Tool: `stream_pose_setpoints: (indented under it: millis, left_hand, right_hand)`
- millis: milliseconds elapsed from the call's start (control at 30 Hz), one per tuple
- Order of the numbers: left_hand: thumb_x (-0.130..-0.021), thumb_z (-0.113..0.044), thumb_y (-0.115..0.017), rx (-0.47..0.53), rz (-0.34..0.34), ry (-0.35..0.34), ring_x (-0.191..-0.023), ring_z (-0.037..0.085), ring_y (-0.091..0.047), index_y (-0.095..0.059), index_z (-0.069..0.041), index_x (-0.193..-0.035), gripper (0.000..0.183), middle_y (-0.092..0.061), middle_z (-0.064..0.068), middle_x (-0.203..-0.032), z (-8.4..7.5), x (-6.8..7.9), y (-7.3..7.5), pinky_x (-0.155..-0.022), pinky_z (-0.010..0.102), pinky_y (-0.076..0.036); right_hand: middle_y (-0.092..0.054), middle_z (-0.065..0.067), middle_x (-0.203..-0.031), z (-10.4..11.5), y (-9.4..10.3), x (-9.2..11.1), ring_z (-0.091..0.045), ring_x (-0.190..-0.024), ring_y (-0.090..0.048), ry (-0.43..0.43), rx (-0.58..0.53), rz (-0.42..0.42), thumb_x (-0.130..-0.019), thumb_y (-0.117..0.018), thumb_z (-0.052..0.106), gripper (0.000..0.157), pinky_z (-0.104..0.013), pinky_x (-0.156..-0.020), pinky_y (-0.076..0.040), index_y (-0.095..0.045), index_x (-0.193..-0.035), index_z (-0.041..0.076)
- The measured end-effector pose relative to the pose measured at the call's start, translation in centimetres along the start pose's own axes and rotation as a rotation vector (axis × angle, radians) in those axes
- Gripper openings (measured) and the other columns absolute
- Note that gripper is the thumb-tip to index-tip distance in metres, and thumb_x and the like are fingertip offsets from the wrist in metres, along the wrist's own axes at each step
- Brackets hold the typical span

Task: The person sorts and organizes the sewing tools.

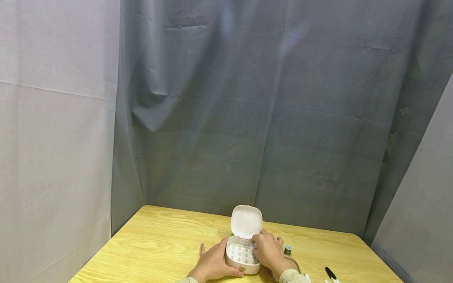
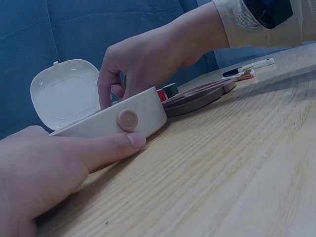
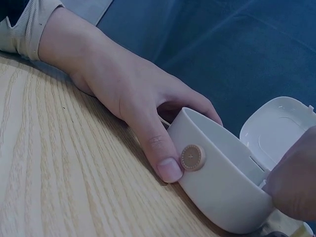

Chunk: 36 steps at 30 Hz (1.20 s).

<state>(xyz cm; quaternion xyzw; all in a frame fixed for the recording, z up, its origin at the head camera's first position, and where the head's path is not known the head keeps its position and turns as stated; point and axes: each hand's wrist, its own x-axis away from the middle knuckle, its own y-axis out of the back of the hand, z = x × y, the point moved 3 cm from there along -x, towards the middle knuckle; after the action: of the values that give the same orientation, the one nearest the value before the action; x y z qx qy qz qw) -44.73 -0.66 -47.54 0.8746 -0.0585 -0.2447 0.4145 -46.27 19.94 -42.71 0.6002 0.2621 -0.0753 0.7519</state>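
Observation:
A white sewing box (image 1: 244, 268) stands on the table with its lid (image 1: 246, 221) raised at the back. Rows of small pegs (image 1: 239, 254) line its floor, and a round tan button (image 2: 128, 120) marks its front. My left hand (image 1: 216, 264) grips the box's left side, thumb against the front below the button. My right hand (image 1: 269, 249) reaches into the right part of the box. Its curled fingers pinch a small white spool-like piece (image 1: 254, 245), mostly hidden by the fingers.
Right of the box lies a brown tray (image 2: 202, 102), partly under my right forearm. By it stand a green thread spool (image 1: 288, 250) and a red spool (image 2: 161, 95). Farther right is a black-and-white pen-like tool (image 1: 331, 273). Grey curtain (image 1: 212, 118) hangs behind the table.

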Motion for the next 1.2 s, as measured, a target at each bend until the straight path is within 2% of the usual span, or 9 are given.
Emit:
stream_pose_setpoints:
  millis: [333,567,867,1200]
  left_hand:
    - [-0.06,-0.078,-0.085,0.005,0.005,0.004,-0.124,0.03,-0.061,-0.049,-0.015,-0.149,0.114,-0.066,0.001,-0.132,0.01,-0.07,-0.28,-0.103,0.088,-0.007]
    - [-0.061,-0.077,-0.085,0.015,0.008,0.001,-0.125,0.031,-0.06,-0.048,-0.014,-0.15,0.115,-0.065,0.004,-0.135,-0.23,0.09,0.05,-0.104,0.087,-0.006]
    - [-0.062,-0.077,-0.085,0.024,0.012,-0.001,-0.125,0.032,-0.06,-0.047,-0.013,-0.15,0.116,-0.065,0.005,-0.135,-0.21,0.05,-0.02,-0.103,0.087,-0.006]
    - [-0.062,-0.076,-0.085,0.032,0.011,-0.008,-0.124,0.031,-0.061,-0.048,-0.014,-0.149,0.113,-0.066,0.002,-0.134,-0.19,-0.09,-0.07,-0.102,0.088,-0.004]
  right_hand:
    - [-0.06,0.003,-0.088,-0.25,-0.04,0.16,-0.026,-0.085,-0.063,-0.005,0.001,0.01,-0.072,-0.092,0.014,0.021,-0.067,-0.076,-0.045,-0.079,-0.087,0.022]
    - [-0.062,0.002,-0.092,-0.15,0.31,0.16,-0.028,-0.087,-0.064,-0.018,-0.002,0.025,-0.073,-0.092,0.015,0.021,-0.068,-0.077,-0.045,-0.079,-0.089,0.021]
    - [-0.063,0.002,-0.091,-0.3,0.4,0.27,-0.027,-0.087,-0.064,-0.033,-0.049,0.029,-0.072,-0.092,0.013,0.024,-0.07,-0.079,-0.044,-0.08,-0.091,0.021]
    - [-0.064,0.001,-0.095,-0.36,0.58,0.01,-0.025,-0.086,-0.064,-0.027,-0.093,0.013,-0.076,-0.088,0.015,0.02,-0.069,-0.079,-0.046,-0.079,-0.094,0.019]
